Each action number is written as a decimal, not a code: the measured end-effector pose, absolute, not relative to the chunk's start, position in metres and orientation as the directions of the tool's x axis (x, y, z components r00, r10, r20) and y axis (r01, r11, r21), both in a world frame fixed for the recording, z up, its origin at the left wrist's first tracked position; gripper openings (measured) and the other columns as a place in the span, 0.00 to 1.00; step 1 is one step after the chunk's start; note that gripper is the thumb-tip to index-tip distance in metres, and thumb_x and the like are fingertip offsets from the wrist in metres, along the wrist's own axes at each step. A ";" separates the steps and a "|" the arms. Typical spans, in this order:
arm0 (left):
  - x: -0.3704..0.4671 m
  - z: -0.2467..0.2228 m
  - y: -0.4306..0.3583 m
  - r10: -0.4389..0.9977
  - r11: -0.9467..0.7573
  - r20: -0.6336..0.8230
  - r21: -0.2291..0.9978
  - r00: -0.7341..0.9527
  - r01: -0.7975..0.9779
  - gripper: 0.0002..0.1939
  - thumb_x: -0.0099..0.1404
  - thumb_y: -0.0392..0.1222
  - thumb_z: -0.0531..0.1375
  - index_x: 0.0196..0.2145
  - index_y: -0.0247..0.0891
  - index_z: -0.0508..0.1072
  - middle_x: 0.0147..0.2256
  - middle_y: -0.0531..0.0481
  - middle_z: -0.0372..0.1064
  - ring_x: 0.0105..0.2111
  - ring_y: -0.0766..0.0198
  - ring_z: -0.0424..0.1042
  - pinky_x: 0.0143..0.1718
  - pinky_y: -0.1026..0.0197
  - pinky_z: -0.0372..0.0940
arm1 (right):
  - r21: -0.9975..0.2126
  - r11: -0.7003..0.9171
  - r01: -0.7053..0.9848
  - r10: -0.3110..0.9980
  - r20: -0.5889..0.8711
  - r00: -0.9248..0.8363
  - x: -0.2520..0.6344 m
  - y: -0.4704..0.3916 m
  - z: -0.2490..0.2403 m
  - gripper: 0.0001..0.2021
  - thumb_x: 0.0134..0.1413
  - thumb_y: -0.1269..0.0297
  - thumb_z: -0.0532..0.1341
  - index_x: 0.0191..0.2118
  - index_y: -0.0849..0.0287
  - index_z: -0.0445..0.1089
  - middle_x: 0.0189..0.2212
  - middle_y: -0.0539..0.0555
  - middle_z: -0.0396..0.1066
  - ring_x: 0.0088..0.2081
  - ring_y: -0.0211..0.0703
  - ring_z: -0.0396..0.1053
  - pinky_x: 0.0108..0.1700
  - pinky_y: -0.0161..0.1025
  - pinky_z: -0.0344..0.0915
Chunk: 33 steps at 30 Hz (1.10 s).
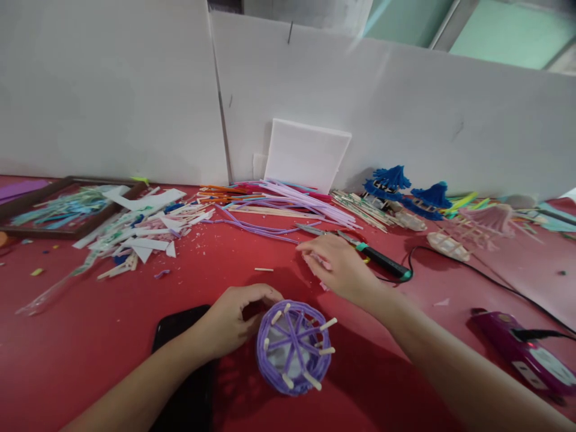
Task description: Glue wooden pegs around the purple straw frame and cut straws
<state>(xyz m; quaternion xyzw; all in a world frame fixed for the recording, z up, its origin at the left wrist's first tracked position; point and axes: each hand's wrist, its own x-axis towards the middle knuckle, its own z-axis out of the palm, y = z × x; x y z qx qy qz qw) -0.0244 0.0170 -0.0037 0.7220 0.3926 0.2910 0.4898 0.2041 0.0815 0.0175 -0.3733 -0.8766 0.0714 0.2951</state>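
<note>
A small round basket-like craft (294, 348) made of wound purple pipe cleaners is near the front, tilted towards me. Pipe cleaners cross its pale middle like spokes, and several short wooden sticks poke out around the rim. My left hand (231, 318) grips its left side, fingertips partly hidden behind it. My right hand (339, 267) is further forward on the table with bent fingers. A crumpled pink scrap (320, 261) shows by its thumb and fingers; whatever is pinched there cannot be made out. Pliers (346, 237) and a black-and-green glue-gun-like tool (386, 263) lie just beyond that hand.
A black phone (182, 372) lies under my left forearm. White scraps (148, 231) and a brown frame (76, 231) are at left. Lilac pipe cleaners (306, 204) lie behind. Blue-roofed models (427, 201) stand back right. A purple power strip (524, 354), with a black cable, lies right.
</note>
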 end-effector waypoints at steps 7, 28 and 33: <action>-0.022 0.002 0.016 0.844 -0.197 0.015 0.938 0.536 0.284 0.08 0.61 0.33 0.61 0.40 0.36 0.75 0.39 0.48 0.77 0.38 0.62 0.75 0.42 0.63 0.67 | -0.176 0.870 0.461 0.486 0.145 -0.862 0.141 0.108 0.008 0.15 0.54 0.72 0.61 0.49 0.65 0.70 0.43 0.62 0.73 0.46 0.50 0.68 0.49 0.46 0.61; -0.023 0.001 0.019 0.825 -0.236 0.025 0.922 0.564 0.305 0.11 0.64 0.38 0.60 0.44 0.39 0.74 0.42 0.48 0.77 0.41 0.63 0.75 0.44 0.64 0.66 | -0.759 0.606 0.238 0.697 0.363 -0.618 0.208 0.064 0.025 0.04 0.55 0.70 0.62 0.35 0.59 0.74 0.29 0.53 0.76 0.31 0.38 0.70 0.36 0.35 0.67; -0.023 0.004 0.020 0.806 -0.278 0.023 0.897 0.592 0.343 0.10 0.65 0.40 0.58 0.43 0.40 0.76 0.39 0.48 0.77 0.39 0.63 0.75 0.43 0.64 0.66 | -0.817 0.564 0.118 0.683 0.382 -0.623 0.213 0.054 0.020 0.04 0.56 0.69 0.62 0.37 0.58 0.75 0.33 0.55 0.76 0.34 0.40 0.72 0.36 0.36 0.68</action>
